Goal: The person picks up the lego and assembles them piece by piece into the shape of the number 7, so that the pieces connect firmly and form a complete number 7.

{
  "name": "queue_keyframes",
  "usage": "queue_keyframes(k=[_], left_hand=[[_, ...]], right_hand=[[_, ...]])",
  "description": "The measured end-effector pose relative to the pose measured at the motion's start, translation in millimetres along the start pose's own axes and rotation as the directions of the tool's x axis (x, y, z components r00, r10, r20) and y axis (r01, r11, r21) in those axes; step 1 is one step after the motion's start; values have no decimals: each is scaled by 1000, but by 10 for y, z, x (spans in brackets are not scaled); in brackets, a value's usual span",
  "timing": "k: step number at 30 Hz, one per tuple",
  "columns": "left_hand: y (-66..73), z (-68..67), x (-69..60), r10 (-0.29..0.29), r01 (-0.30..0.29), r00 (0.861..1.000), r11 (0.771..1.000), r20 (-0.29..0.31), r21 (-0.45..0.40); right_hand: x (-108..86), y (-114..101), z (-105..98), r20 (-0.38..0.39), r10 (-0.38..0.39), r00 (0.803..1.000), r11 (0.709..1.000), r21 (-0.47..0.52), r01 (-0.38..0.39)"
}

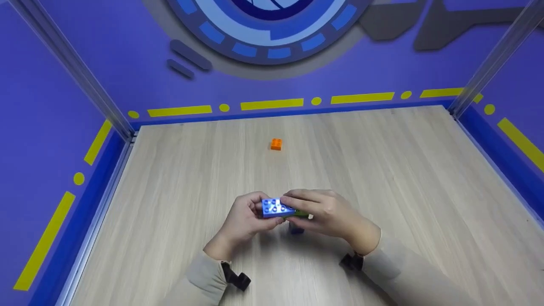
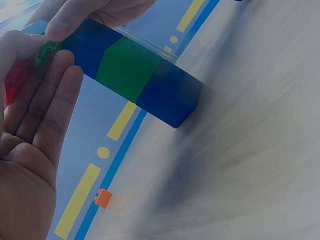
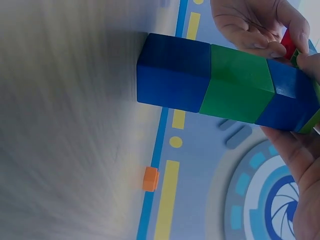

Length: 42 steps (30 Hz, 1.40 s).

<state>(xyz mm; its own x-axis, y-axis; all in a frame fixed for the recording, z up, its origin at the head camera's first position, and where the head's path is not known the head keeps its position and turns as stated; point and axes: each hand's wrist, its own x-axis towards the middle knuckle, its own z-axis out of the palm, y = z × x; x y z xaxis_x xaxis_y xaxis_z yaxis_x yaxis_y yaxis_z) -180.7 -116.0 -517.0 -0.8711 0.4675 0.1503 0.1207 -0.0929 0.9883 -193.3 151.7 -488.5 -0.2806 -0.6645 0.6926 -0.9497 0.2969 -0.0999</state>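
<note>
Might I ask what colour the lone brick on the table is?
The lone brick is orange, clearest in the head view.

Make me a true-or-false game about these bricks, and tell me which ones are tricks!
1. The orange brick lies apart from the tower. True.
2. In the tower, the big green block sits between two blue blocks. True.
3. A red block is lowest in the tower. False: the lowest block is blue.
4. The studded blue brick shows round studs in the head view. True.
5. The orange brick tops the tower. False: it lies on the table.
</note>
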Motion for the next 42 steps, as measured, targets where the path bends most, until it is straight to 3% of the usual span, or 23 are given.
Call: queue_keyframes(k=[6,13,23,31,42], left_hand=[[33,-1,3,-53,53,999,998,10,-37],[107,5,-6,-79,85,996,982,44,-169],[216,66,12,-173,171,985,950,14,-260],[259,63,8,-240,225,970,947,-41,-228],[351,81,-8,-306,277,950,916,-60,-291]], right_hand=[[-10,10,-10,17,11,1000,1000,-12,-11],[-10,11,-14,10,14,1000,1000,-7,-14],[-18,33,13,-17,-11,1000,1000,-12,11],[9,4,26,-27,0,1000,1000,-26,-1],[-6,1,49,-31,20,999,1000,-18,-21]])
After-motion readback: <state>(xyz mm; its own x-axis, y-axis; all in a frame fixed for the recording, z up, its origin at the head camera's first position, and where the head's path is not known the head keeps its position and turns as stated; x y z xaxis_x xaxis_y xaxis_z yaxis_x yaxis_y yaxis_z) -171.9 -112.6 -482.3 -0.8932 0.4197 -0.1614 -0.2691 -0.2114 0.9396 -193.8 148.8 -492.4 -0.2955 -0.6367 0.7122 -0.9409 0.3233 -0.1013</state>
